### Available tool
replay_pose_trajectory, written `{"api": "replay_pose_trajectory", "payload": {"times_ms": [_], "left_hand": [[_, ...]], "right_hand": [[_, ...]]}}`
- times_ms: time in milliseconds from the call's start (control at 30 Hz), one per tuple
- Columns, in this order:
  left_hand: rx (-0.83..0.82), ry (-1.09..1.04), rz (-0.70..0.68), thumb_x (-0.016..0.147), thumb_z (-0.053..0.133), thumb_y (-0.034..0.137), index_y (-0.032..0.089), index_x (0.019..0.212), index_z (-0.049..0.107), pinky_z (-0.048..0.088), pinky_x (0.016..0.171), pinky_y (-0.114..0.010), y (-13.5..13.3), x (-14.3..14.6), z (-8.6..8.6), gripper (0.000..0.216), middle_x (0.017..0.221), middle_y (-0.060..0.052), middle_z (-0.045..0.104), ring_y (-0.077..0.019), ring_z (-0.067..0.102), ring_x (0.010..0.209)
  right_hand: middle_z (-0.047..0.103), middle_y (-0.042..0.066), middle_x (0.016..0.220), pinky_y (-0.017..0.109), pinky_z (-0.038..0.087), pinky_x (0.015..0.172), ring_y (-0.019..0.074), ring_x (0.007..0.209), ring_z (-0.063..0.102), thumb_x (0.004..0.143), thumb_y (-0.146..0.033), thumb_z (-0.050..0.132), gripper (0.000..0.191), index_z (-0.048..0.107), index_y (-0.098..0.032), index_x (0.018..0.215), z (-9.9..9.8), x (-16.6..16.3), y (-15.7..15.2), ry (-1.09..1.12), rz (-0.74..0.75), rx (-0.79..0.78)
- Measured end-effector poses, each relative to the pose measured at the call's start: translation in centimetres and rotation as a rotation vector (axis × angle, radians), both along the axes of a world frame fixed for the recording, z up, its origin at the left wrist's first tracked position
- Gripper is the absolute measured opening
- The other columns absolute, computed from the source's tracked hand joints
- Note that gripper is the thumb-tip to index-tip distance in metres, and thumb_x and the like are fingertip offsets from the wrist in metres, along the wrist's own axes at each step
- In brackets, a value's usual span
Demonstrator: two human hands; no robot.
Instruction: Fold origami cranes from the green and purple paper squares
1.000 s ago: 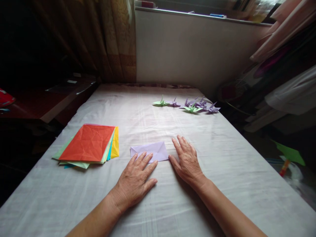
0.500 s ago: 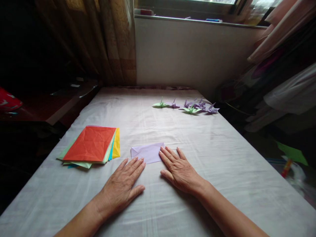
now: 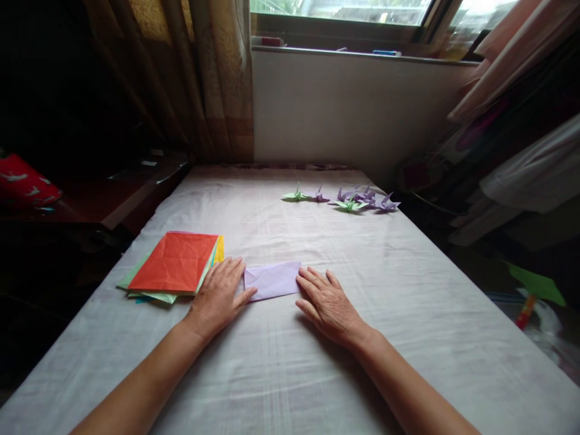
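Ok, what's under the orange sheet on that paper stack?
Under the orange sheet lie more sheets: light green edges show at its left and near side, a yellow edge at the right. Their middles are covered, so the count is unclear.

Both forearms [image 3: 149, 380] are shown bare behind the wrists — the left hand [image 3: 217, 296] and right hand [image 3: 328, 305] are marked by creased knuckles and faint tendon lines on the backs

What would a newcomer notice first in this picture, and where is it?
Probably the red sheet topping the paper stack at left. Beside it, the left hand and right hand lie flat on the white cloth, flanking a folded lilac paper. Farther back, purple and green paper cranes sit in a row.
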State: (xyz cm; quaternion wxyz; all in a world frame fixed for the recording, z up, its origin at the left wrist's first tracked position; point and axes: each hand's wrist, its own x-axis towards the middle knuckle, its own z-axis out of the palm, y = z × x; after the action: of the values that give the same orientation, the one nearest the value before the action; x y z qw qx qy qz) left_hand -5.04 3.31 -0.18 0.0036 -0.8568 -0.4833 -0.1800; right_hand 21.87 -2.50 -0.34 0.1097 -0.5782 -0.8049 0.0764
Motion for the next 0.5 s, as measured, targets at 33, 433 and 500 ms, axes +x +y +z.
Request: {"api": "replay_pose_trajectory", "payload": {"times_ms": [33,433,500], "left_hand": [[-0.020,-0.032,0.021,0.087,0.059,0.047,0.014,0.117,0.062,0.040,0.107,-0.053,0.5,0.4,-0.3,0.045,0.134,-0.017,0.060,-0.0349,0.052,0.127],[-0.053,-0.434,0.023,0.085,0.062,0.031,0.024,0.095,0.065,0.048,0.100,-0.046,-0.1,0.8,-1.2,0.013,0.112,-0.006,0.072,-0.0258,0.064,0.110],[-0.019,-0.442,-0.005,0.085,0.061,0.029,0.024,0.089,0.064,0.050,0.098,-0.046,-0.2,0.9,-1.0,0.007,0.109,-0.005,0.073,-0.0256,0.065,0.108]], "right_hand": [[0.044,0.013,0.149,0.059,0.024,0.114,0.0292,0.140,0.037,0.096,-0.037,0.049,0.045,0.052,-0.018,0.137,-0.1,-0.1,0.0,0.014,-0.007,0.020],[0.052,0.015,0.143,0.058,0.033,0.110,0.0305,0.133,0.046,0.093,-0.032,0.053,0.039,0.058,-0.017,0.129,-0.8,-0.2,-0.1,0.053,-0.004,0.154],[0.053,0.016,0.141,0.058,0.035,0.108,0.0311,0.131,0.048,0.093,-0.032,0.053,0.040,0.058,-0.015,0.129,-0.9,-0.1,-0.1,0.048,0.005,0.205]]}}
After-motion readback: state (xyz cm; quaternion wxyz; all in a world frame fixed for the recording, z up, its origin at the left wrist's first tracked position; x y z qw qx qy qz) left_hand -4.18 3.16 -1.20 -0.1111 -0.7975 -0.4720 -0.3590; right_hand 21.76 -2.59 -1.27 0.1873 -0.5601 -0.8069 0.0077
